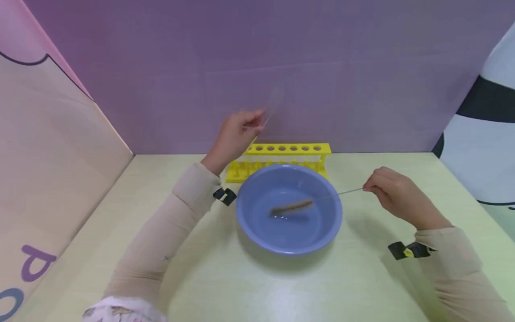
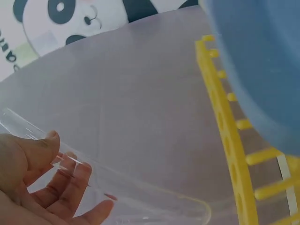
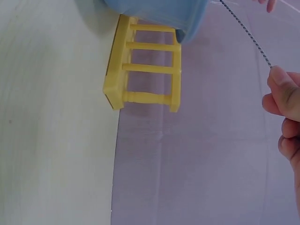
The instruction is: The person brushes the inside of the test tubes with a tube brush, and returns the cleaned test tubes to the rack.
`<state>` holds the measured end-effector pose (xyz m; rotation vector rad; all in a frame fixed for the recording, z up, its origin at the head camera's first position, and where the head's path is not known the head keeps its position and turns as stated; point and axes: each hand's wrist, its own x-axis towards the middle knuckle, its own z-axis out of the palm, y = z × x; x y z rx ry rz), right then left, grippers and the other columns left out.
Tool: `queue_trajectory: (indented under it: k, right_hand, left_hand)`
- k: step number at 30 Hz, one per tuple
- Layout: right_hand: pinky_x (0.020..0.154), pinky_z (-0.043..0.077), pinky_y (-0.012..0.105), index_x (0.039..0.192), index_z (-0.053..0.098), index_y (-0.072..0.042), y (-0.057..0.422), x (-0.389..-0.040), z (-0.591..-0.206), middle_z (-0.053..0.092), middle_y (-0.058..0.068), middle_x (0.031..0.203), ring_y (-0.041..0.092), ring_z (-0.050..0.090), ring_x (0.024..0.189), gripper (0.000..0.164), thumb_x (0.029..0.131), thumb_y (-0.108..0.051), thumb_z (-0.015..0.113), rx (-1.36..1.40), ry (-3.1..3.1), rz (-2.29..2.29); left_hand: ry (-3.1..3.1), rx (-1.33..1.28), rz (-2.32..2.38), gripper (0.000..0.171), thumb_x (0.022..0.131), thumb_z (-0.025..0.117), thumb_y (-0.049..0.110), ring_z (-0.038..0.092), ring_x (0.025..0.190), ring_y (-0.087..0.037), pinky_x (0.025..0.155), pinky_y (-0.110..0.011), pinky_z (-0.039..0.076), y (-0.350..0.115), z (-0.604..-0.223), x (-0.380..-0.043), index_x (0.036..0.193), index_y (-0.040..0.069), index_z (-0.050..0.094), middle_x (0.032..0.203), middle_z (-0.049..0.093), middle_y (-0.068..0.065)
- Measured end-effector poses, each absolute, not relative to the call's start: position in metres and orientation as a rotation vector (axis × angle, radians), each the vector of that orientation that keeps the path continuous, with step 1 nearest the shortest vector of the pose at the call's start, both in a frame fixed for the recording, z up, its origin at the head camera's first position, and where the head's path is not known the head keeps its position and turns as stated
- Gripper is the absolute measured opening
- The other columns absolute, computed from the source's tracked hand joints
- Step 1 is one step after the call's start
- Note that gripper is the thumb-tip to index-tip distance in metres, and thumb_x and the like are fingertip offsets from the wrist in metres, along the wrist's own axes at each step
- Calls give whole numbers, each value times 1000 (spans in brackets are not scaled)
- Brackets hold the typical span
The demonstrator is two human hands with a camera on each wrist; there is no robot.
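My left hand (image 1: 238, 136) is raised behind the basin and pinches a clear test tube (image 2: 154, 190) between thumb and fingers. The tube slants, its rounded end toward the yellow rack in the left wrist view; in the head view it is faint. Out to the right, my right hand (image 1: 396, 197) pinches the twisted wire handle (image 3: 246, 30) of a test tube brush (image 1: 293, 207). Its brown bristles lie within the outline of the blue basin (image 1: 289, 250), with bright glints under the tip. Whether the bristles touch water, I cannot tell.
A yellow test tube rack (image 1: 287, 149) stands right behind the basin, partly covered by it and by the left arm. A purple backdrop (image 1: 225, 58) rises along the back edge of the pale table (image 1: 273, 290). Printed panels flank both sides.
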<state>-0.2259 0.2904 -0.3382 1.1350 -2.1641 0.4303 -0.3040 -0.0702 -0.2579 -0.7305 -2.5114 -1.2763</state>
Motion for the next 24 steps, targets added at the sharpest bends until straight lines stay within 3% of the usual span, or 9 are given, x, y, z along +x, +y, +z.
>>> queue_trajectory:
  k: [4,8,12,17,24]
  right_hand:
    - [64,43,17,75,62,-8,297,-223,-338,58,0,73,12,52,67,47,101,-37,36,1105,-2138,441]
    - [66,42,11,75,64,-7,303,-219,-337,59,0,73,9,51,66,49,100,-38,36,1055,-2145,453]
    - [69,39,8,75,65,-6,306,-213,-334,60,1,72,1,50,71,50,101,-38,36,969,-2149,472]
    - [73,35,6,73,65,-3,310,-208,-331,60,5,69,-5,46,75,51,101,-36,39,868,-2097,481]
    - [74,34,5,71,61,2,310,-205,-330,59,10,67,-4,46,75,49,101,-31,41,818,-2044,487]
  left_hand:
    - [-2576,-837,-1076,47,93,60,13,56,97,-16,84,-29,49,-78,-267,-295,138,13,48,102,61,-5]
    - [-2655,-966,-953,52,93,58,5,54,100,-18,85,-30,49,-89,-280,-285,142,15,43,111,59,-7]
    - [-2681,-1046,-941,53,90,59,-1,56,102,-20,86,-32,49,-101,-289,-276,139,15,47,119,59,-8]
    - [-2689,-1019,-915,44,88,64,2,60,95,-19,82,-33,51,-113,-296,-267,131,8,56,108,63,-7]
    - [-2640,-1020,-850,27,86,65,-1,62,93,-21,81,-37,52,-128,-308,-258,112,3,64,105,66,-9]
